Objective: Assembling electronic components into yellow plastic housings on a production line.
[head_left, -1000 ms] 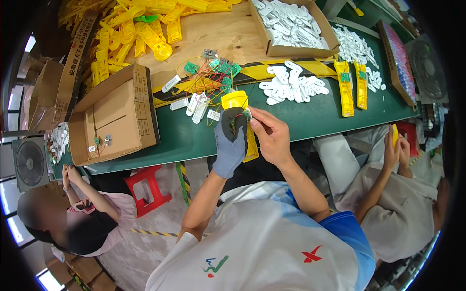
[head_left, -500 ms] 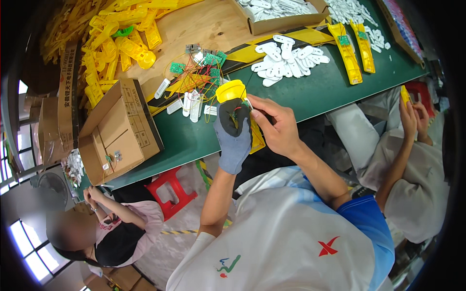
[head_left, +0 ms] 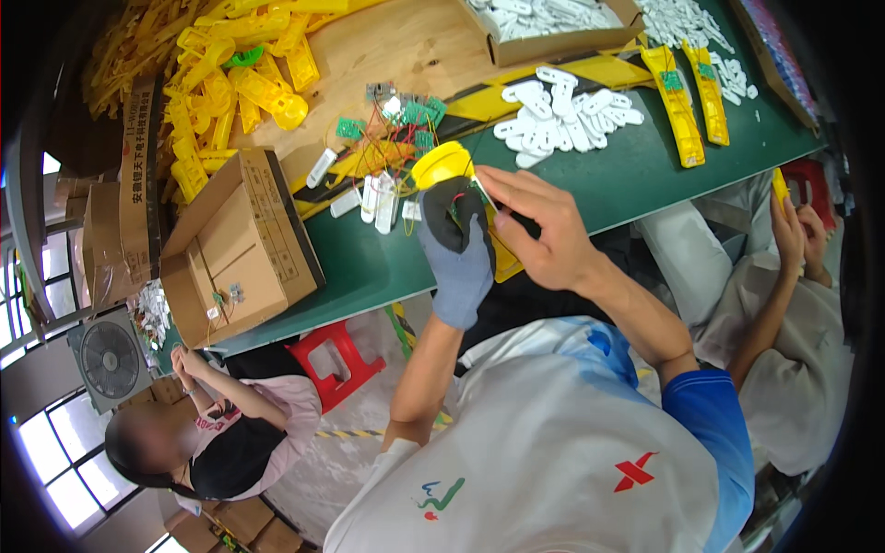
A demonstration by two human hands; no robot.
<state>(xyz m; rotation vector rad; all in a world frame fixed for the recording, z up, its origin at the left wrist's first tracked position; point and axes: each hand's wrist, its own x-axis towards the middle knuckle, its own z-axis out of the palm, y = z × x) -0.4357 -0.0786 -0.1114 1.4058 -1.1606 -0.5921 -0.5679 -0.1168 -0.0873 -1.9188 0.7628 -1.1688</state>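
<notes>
My left hand (head_left: 458, 276), in a grey glove with a black palm, is closed around a yellow plastic housing (head_left: 441, 164). The rounded end of the housing sticks out above the glove, and its lower part shows beneath my right hand. Small wires and a bit of green show inside it by the gloved fingers. Bare, my right hand (head_left: 553, 230) pinches at the housing's right edge; a thin pale piece shows at its fingertips, too small to name. Just beyond lie green circuit boards (head_left: 419, 113) with red wires and several white rectangular blocks (head_left: 378, 198).
White plastic pieces (head_left: 562, 120) lie heaped on the green table (head_left: 627, 194). Two yellow housings (head_left: 673, 111) rest at right, a pile of them (head_left: 221, 83) at far left. An open cardboard box (head_left: 230, 249) stands left. Co-workers sit on both sides.
The whole view has shifted, with the scene sliding slightly right. My hands keep nearly the same hold on the housing.
</notes>
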